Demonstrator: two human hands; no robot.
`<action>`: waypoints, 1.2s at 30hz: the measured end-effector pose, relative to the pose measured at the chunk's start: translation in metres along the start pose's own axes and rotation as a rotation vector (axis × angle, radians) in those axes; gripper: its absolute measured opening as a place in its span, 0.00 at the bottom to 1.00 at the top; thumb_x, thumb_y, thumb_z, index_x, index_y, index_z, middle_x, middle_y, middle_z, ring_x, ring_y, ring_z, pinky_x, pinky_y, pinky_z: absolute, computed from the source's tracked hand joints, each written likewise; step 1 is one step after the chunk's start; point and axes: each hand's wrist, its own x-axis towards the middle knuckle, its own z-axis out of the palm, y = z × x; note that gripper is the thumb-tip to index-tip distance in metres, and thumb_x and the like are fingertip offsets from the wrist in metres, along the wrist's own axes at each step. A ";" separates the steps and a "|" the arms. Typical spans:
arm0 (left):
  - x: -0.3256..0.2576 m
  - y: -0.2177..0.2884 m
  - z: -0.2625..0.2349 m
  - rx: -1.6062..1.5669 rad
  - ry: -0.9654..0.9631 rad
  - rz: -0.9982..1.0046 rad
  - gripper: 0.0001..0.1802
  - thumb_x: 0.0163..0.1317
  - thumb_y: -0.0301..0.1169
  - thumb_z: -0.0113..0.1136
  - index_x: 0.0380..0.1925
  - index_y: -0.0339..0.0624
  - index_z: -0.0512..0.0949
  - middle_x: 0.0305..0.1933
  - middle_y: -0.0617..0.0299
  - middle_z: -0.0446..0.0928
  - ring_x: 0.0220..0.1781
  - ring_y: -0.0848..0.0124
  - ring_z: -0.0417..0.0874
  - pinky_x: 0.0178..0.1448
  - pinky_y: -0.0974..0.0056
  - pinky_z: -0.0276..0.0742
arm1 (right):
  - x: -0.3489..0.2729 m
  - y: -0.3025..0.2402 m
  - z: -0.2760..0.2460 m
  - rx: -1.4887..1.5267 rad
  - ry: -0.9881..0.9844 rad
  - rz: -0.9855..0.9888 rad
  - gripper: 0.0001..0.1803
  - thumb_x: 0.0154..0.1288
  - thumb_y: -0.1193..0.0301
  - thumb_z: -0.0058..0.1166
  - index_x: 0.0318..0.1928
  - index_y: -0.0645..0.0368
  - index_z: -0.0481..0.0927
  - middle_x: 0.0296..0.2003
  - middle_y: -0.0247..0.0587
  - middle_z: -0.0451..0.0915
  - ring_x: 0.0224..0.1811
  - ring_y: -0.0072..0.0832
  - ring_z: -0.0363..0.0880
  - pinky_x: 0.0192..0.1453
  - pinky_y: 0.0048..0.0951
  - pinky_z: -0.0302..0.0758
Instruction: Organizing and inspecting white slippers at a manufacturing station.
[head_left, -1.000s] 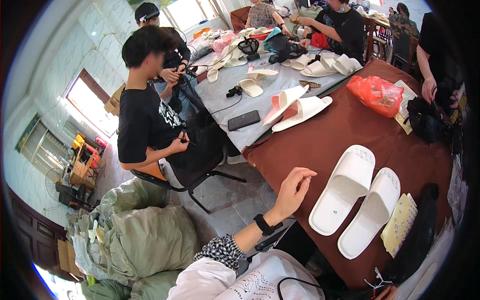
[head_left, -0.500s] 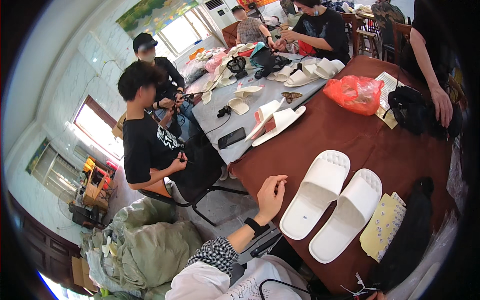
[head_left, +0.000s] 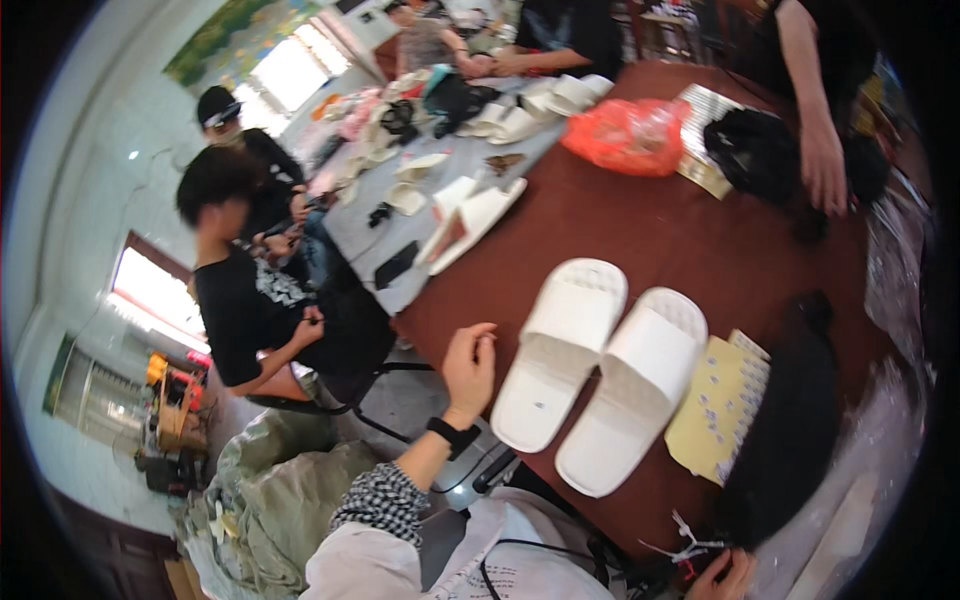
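Observation:
A pair of white slide slippers (head_left: 600, 375) lies side by side on the brown cloth in front of me, open toes pointing away. My left hand (head_left: 468, 372), with a black band at the wrist, is at the table edge just left of them. Its fingers are loosely bent and hold nothing. At the bottom edge my right hand (head_left: 728, 577) shows only in part, beside a white tie (head_left: 685, 540) and a dark cord; its grip is hidden. A yellow sheet of small round stickers (head_left: 718, 408) lies right of the slippers, next to a black cloth (head_left: 785, 420).
A red plastic bag (head_left: 628, 137) and a black bundle (head_left: 755, 150) lie farther back, where another person's hand (head_left: 823, 165) reaches down. More slippers (head_left: 470, 222) and a phone (head_left: 396, 265) are on the grey table section. Several people sit around it. Sacks (head_left: 290, 480) stand at lower left.
The whole view has swung, so the table and slippers appear farther left and higher. More of my right hand shows at the bottom. The slippers keep their place on the cloth.

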 end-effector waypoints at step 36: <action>-0.004 -0.002 -0.012 -0.035 -0.045 0.047 0.11 0.66 0.19 0.51 0.46 0.35 0.80 0.41 0.56 0.79 0.43 0.62 0.81 0.49 0.61 0.76 | 0.011 -0.051 -0.028 0.151 -0.018 0.100 0.06 0.57 0.82 0.61 0.35 0.62 0.80 0.29 0.44 0.80 0.29 0.40 0.78 0.33 0.35 0.73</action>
